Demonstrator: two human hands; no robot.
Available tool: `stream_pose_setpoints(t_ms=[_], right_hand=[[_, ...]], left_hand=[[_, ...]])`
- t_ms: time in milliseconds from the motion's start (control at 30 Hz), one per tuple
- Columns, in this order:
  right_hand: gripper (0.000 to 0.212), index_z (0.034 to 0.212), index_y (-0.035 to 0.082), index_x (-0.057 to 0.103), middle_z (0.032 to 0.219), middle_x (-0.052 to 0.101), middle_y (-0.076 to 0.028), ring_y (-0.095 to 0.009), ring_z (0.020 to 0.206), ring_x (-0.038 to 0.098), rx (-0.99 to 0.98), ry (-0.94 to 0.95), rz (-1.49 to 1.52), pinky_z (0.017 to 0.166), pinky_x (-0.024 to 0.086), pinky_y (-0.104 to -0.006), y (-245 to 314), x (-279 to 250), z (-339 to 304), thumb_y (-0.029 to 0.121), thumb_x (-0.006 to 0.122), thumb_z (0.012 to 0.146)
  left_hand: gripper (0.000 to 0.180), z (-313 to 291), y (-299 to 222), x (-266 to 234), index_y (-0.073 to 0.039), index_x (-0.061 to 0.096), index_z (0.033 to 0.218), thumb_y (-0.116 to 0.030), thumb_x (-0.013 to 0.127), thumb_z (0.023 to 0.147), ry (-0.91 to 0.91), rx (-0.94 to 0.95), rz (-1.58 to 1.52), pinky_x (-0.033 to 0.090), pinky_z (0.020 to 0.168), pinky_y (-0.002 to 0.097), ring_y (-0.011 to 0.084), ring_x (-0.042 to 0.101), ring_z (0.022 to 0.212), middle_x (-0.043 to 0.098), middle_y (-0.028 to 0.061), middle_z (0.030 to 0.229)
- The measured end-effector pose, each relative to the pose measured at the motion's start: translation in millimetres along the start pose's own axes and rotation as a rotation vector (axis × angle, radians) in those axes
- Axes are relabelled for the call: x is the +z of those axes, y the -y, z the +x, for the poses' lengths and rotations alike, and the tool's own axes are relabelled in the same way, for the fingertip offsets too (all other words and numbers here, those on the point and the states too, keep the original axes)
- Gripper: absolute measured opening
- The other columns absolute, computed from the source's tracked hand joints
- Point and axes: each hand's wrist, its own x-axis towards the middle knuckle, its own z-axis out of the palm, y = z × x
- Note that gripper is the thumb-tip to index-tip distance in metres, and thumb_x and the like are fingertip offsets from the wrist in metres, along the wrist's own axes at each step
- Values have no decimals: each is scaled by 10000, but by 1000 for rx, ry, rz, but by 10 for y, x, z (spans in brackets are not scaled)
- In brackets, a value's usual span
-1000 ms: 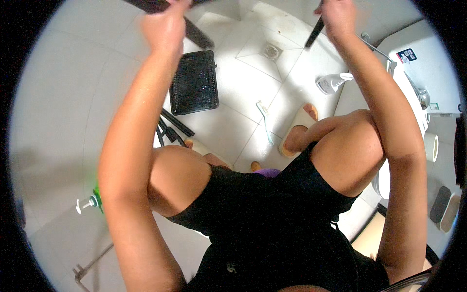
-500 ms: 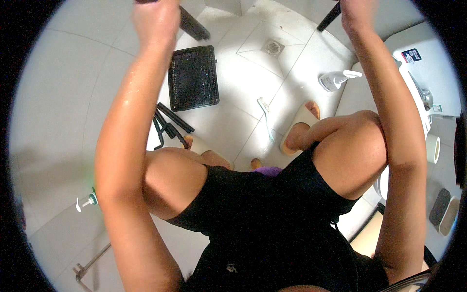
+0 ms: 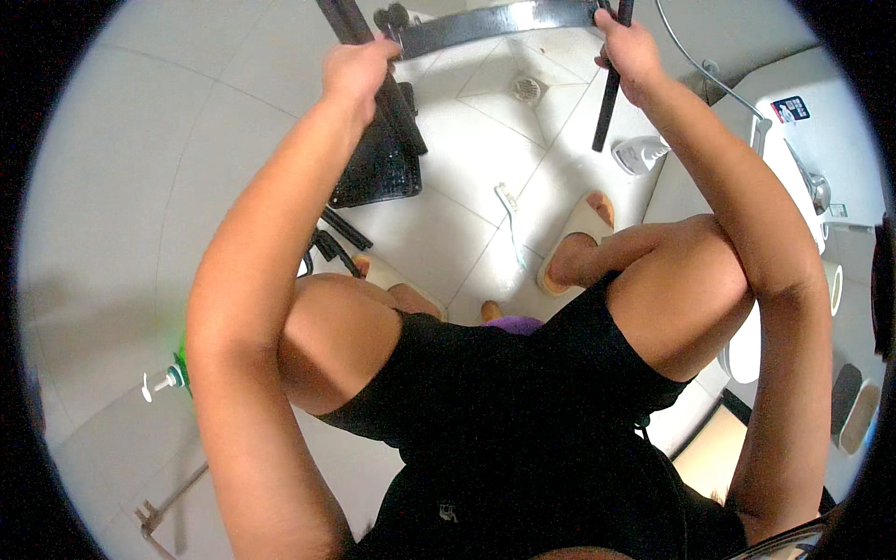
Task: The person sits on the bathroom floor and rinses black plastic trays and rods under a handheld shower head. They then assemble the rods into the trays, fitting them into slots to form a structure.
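Both my hands grip a black metal frame [image 3: 504, 25], held up at the far edge of the view. A wide shiny crossbar joins its dark side bars, and its top runs out of the picture. My left hand [image 3: 357, 77] is closed at the crossbar's left end, beside a thick side bar. At the right end, my right hand [image 3: 635, 56] wraps round a thinner bar. Below the left side bar lies a black perforated basket or tray [image 3: 378, 173] on the floor, partly hidden. Black tubular parts [image 3: 345, 229] lie next to it, near my left foot.
A toothbrush-like brush [image 3: 509, 210] lies on the tiles between my feet, beyond it a floor drain [image 3: 525, 89]. A white spray bottle [image 3: 637, 156] stands near the white fixture at right. A green pump bottle [image 3: 177, 371] is by my left elbow. Something purple [image 3: 515, 325] shows below me.
My hands have come nearer and inward, bringing the frame's crossbar into view. The left side bar now covers part of the black basket. Things on the floor stay put.
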Motion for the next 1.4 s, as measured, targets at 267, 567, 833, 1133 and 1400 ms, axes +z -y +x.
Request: stream_pose_setpoints(t_ms=[267, 567, 833, 1133, 1400], right_hand=[[326, 1107, 38, 615, 646, 485, 5, -143, 530, 490, -589, -311, 255, 499, 430, -315, 1177, 182, -474, 355, 575, 1041], [386, 976, -43, 654, 728, 571, -79, -197, 604, 549, -61, -251, 15, 537, 493, -355, 525, 209, -219, 341, 635, 1009], [348, 966, -6, 652, 708, 527, -52, -188, 602, 528, -29, -125, 83, 559, 478, -375, 387, 106, -47, 340, 643, 1010], [296, 1147, 48, 589, 649, 483, -3, -114, 509, 454, -738, -306, 339, 507, 435, -291, 1350, 135, -748, 328, 563, 1056], [342, 1135, 44, 620, 752, 488, 9, -116, 667, 505, -41, -33, -18, 690, 526, -324, 95, -33, -98, 355, 666, 1002]], left_hand=[[142, -366, -1124, -11, -99, 620, 798, -103, 729, 888, -177, 813, -19, 425, 730, 292, 97, 508, 772, 558, -28, 801], [219, 30, -185, 35, 12, 721, 995, -168, 774, 881, -143, 122, -44, 493, 722, 391, 189, 609, 786, 693, 74, 917], [193, -31, -104, 64, 38, 670, 1013, -54, 734, 855, -14, 96, -79, 499, 672, 382, 186, 604, 767, 669, 95, 932], [158, -505, -1271, 36, -104, 619, 830, -154, 739, 920, -98, 893, -45, 424, 727, 299, 97, 501, 761, 546, -37, 791], [211, -31, 144, 48, 75, 693, 920, -117, 747, 848, 11, -97, 11, 511, 656, 420, 225, 621, 710, 652, 128, 788]])
